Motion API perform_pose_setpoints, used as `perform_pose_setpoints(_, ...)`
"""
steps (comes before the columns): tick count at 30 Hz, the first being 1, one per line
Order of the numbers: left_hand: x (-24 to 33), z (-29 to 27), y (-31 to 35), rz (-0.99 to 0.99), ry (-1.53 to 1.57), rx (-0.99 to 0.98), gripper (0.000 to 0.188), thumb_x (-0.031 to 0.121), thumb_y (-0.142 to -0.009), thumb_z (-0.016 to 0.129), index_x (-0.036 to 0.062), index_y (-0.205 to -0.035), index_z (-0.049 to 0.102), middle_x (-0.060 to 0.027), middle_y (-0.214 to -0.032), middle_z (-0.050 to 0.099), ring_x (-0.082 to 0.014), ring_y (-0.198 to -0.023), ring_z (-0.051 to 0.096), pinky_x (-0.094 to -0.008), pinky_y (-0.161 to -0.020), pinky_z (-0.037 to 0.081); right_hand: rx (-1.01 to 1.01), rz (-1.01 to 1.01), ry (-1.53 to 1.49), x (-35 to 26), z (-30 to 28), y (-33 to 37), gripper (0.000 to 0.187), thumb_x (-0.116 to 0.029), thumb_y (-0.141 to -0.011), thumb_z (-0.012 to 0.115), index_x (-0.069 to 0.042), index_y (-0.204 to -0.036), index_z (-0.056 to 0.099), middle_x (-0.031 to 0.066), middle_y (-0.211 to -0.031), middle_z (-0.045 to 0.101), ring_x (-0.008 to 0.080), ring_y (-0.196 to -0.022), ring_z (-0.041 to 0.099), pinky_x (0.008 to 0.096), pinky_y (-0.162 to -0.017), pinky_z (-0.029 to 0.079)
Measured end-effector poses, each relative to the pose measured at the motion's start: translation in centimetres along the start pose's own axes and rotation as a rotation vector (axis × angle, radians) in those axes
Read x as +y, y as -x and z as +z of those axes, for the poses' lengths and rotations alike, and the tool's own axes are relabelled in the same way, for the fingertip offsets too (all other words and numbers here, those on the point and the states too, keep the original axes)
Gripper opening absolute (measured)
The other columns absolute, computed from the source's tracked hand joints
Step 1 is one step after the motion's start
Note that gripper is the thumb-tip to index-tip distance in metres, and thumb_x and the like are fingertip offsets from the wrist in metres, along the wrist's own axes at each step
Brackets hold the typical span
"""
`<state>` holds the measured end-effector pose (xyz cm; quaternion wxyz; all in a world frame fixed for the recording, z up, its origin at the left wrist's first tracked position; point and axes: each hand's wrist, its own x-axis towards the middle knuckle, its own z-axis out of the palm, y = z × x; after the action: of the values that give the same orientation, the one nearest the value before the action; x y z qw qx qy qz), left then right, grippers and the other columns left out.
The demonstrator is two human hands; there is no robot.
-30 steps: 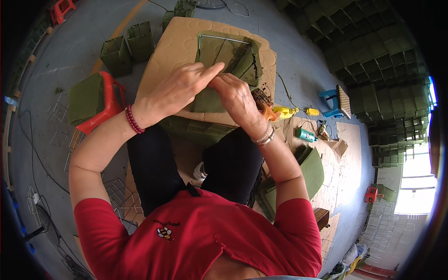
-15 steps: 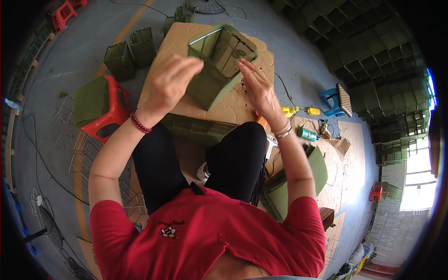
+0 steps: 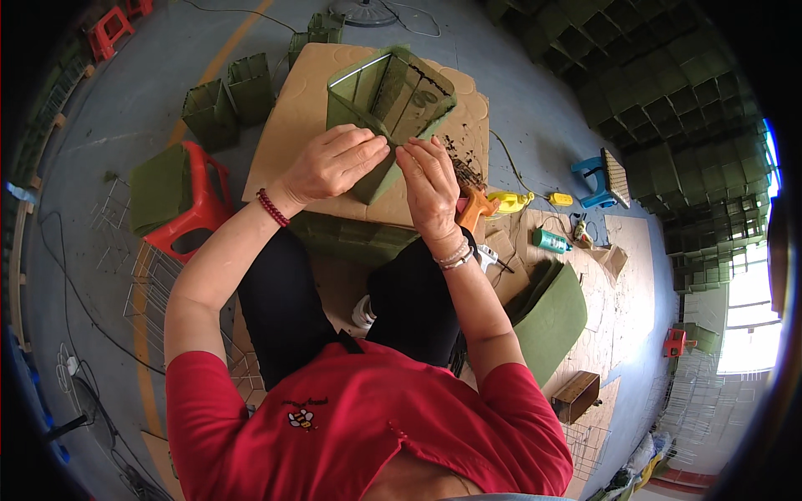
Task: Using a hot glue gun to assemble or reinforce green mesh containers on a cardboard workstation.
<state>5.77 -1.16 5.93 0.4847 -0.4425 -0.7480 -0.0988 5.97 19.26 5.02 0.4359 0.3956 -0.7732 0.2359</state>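
A green fabric box (image 3: 341, 107) with a wire frame stands on the cardboard-covered work surface, its open top facing up. At the near corner of its rim, my left hand (image 3: 341, 164) has thumb and fingers pressed together on the edge. My right hand (image 3: 429, 185) pinches the rim just to the right, its fingertips close to the left ones. The fingers hide the exact spot that they grip. Dark small clips or scraps (image 3: 468, 171) lie beside the box, near an orange tool (image 3: 476, 207) by my right wrist.
Green fabric sheets (image 3: 551, 321) lie by my right elbow; more rest on a red stool (image 3: 209, 179) at left. A teal bottle (image 3: 550, 240) and yellow tool (image 3: 511, 201) lie at right. Finished-looking green boxes (image 3: 210, 113) stand on the floor, with stacks (image 3: 652, 100) at far right.
Both hands were apart on either side of the box. They have come together and nearer me, meeting at the rim's near corner. The orange tool shows more now.
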Motion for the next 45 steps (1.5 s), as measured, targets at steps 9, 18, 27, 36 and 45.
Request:
perform_pose_setpoints(9, -1.1, 1.0, -0.2, -0.013, -0.003, 0.002, 0.027, 0.004, -0.071, 0.066, -0.0009, -0.097, 0.070, -0.0070, -0.106, 0.065, -0.0211, -0.094, 0.062, -0.0347, -0.079, 0.054, -0.118, 0.059, -0.023, 0.0, -0.3, -2.1, 0.024, 0.001, -0.072, 0.065, 0.001, -0.096, 0.063, 0.0120, -0.095, 0.059, 0.0294, -0.097, 0.059, 0.0442, -0.097, 0.049)
perform_pose_setpoints(18, -3.8, 0.6, -3.7, -0.066, 0.336, -0.350, 0.007, 0.006, -0.073, 0.064, -0.0003, -0.076, 0.065, -0.0077, -0.077, 0.059, -0.0241, -0.082, 0.058, -0.0345, -0.073, 0.050, -0.500, 0.067, -0.104, 1.0, -1.6, -4.7, 0.006, -0.001, -0.076, 0.060, 0.001, -0.082, 0.059, 0.0123, -0.083, 0.056, 0.0301, -0.082, 0.055, 0.0410, -0.076, 0.048)
perform_pose_setpoints(27, -7.7, -1.4, -6.5, -0.435, 0.777, -0.406, 0.018, 0.005, -0.087, 0.055, -0.0007, -0.096, 0.069, -0.0120, -0.093, 0.068, -0.0249, -0.089, 0.064, -0.0337, -0.081, 0.050, -0.499, 0.073, -0.203, 2.5, -2.8, -4.5, 0.012, -0.010, -0.084, 0.064, 0.001, -0.089, 0.063, 0.0131, -0.087, 0.064, 0.0302, -0.089, 0.061, 0.0406, -0.083, 0.049)
perform_pose_setpoints(36, -1.6, -2.2, 0.3, -0.042, 0.057, -0.032, 0.026, 0.002, -0.073, 0.066, -0.0007, -0.099, 0.068, -0.0092, -0.104, 0.065, -0.0241, -0.094, 0.063, -0.0334, -0.077, 0.055, -0.168, 0.029, 0.073, -0.3, -0.6, -2.0, 0.031, -0.010, -0.078, 0.071, -0.001, -0.106, 0.061, 0.0125, -0.100, 0.063, 0.0292, -0.101, 0.060, 0.0460, -0.098, 0.046)
perform_pose_setpoints(45, -4.3, 0.4, -0.9, -0.082, 0.260, -0.088, 0.018, 0.006, -0.073, 0.068, 0.0006, -0.090, 0.067, -0.0071, -0.090, 0.063, -0.0227, -0.087, 0.061, -0.0335, -0.073, 0.053, -0.182, 0.092, 0.080, -0.4, 0.7, -2.7, 0.014, -0.003, -0.080, 0.064, 0.000, -0.091, 0.057, 0.0139, -0.090, 0.060, 0.0308, -0.092, 0.060, 0.0434, -0.092, 0.049)
